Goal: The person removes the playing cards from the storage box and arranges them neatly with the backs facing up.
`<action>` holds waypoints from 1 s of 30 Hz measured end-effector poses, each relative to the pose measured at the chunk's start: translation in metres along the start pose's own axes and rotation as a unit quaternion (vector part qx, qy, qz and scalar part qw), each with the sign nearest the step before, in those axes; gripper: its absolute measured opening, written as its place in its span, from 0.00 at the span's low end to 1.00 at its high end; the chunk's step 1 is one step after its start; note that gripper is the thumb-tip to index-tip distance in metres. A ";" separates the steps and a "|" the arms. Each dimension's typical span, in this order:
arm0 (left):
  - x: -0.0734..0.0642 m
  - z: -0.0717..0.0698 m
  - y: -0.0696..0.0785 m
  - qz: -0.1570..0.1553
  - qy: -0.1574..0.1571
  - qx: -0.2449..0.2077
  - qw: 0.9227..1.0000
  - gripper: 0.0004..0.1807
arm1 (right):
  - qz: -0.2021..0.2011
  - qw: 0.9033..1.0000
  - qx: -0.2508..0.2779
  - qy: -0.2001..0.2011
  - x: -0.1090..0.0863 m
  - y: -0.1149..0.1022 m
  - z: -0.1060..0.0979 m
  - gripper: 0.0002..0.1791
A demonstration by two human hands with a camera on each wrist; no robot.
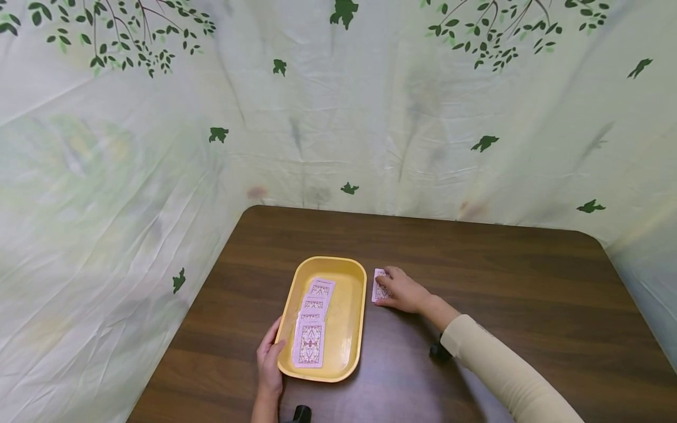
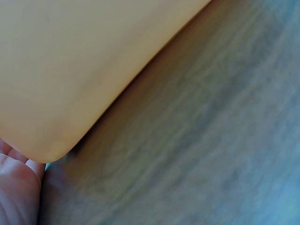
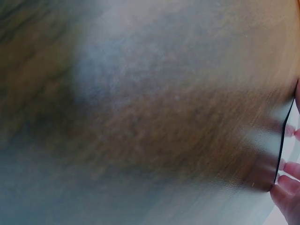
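Note:
A yellow tray (image 1: 344, 329) sits on the table with several patterned playing cards (image 1: 309, 346) lying face down in an overlapping column along its left half. My left hand (image 1: 271, 361) grips the tray's lower left side, thumb at the rim; the left wrist view shows the tray's rounded corner (image 2: 51, 147) against the hand (image 2: 18, 192). Right of the tray, my right hand (image 1: 404, 292) holds one more playing card (image 1: 378, 292) by its edges, close over the table. The hand covers that card's right part. Fingertips (image 3: 283, 192) line the card's edge in the right wrist view.
The brown wooden table (image 1: 502, 282) extends around the tray, its far edge meeting a hanging leaf-print cloth (image 1: 396, 117). A black object (image 1: 439, 352) shows under the right wrist, and another black piece (image 1: 302, 413) is beside the left wrist.

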State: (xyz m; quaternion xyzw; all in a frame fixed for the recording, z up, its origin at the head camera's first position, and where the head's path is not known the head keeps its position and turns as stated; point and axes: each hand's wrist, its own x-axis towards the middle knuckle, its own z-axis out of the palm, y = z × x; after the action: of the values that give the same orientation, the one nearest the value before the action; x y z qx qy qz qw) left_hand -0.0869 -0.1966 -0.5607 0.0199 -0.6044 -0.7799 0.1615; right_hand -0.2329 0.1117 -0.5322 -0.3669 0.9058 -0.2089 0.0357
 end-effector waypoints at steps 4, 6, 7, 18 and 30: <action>0.000 0.000 0.000 -0.001 -0.001 0.000 1.000 0.23 | -0.006 1.000 0.000 0.006 -0.001 -0.001 -0.001 0.31; 0.000 0.000 0.000 -0.002 0.000 0.002 1.000 0.22 | -0.007 1.000 -0.001 0.006 -0.001 -0.001 -0.001 0.31; 0.000 0.000 0.000 -0.003 0.000 0.002 1.000 0.22 | -0.006 1.000 0.000 0.005 -0.001 -0.001 -0.001 0.32; -0.001 -0.001 0.001 -0.006 0.002 0.004 1.000 0.23 | 0.011 1.000 0.010 -0.004 0.000 -0.001 -0.001 0.33; -0.001 0.000 0.002 -0.011 0.007 0.011 1.000 0.23 | 0.092 0.993 0.073 0.030 0.008 -0.002 -0.018 0.42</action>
State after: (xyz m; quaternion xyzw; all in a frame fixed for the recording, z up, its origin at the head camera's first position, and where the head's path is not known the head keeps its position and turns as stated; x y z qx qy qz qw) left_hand -0.0852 -0.1964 -0.5590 0.0343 -0.6113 -0.7749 0.1568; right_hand -0.2410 0.1114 -0.5139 -0.2722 0.9185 -0.2817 0.0540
